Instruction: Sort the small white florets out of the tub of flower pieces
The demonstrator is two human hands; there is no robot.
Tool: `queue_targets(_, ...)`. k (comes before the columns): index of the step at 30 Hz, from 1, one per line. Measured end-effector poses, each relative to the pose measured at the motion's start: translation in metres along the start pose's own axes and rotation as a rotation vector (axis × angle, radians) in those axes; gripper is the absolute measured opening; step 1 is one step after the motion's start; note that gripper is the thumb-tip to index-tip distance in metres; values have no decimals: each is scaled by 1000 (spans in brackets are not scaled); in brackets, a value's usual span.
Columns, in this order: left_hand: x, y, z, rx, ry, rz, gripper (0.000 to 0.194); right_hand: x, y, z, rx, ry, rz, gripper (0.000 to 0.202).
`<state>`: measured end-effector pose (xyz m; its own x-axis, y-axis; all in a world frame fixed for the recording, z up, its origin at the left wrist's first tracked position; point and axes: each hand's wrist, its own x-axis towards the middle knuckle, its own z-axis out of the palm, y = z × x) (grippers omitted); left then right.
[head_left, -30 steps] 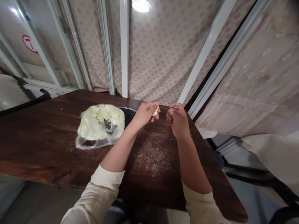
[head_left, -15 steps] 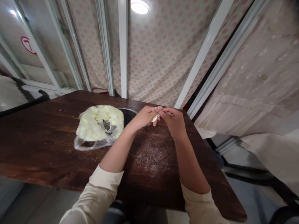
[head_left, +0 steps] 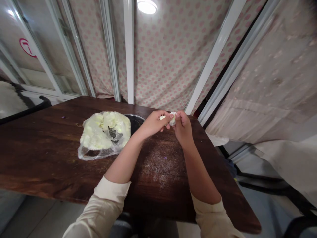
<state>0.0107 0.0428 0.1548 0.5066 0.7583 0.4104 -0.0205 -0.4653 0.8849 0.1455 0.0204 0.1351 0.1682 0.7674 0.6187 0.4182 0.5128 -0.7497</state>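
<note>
Small white cauliflower florets (head_left: 172, 118) are pinched between my two hands above the far right part of the table. My left hand (head_left: 155, 123) is closed round one pale piece that shows between thumb and fingers. The thumb and fingers of my right hand (head_left: 182, 127) grip a bumpy white floret, its fingertips close to those of the left. To the left of my hands lies a clear plastic bag (head_left: 99, 134) filled with pale yellow-white cauliflower pieces. A dark round pan or bowl (head_left: 135, 121) stands behind my left wrist, partly hidden.
Fine white crumbs (head_left: 162, 168) are scattered over the dark wooden table (head_left: 49, 148) below my hands. Behind it stand white-framed panels with a dotted curtain (head_left: 168, 59). A dark chair (head_left: 262, 183) is at the right.
My right hand has turned and drawn slightly left, and a white floret now shows between the fingertips. The bag and bowl stay where they were.
</note>
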Motion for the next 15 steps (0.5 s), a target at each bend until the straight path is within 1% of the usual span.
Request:
queue_targets(6, 2, -2, 10, -52, -21, 45, 26, -4, -4, 7, 190, -44, 93, 36)
queue_targets(10, 3, -5, 13, -82, 4, 58, 26, -5, -4, 10, 281, -58, 124, 35)
queue_targets(12, 3, -4, 12, -73, 12, 43, 26, -5, -4, 10, 305, -48, 123, 32)
queue_targets(15, 3, -3, 11, -53, 74, 5, 23, -4, -3, 11, 339, -32, 118, 31)
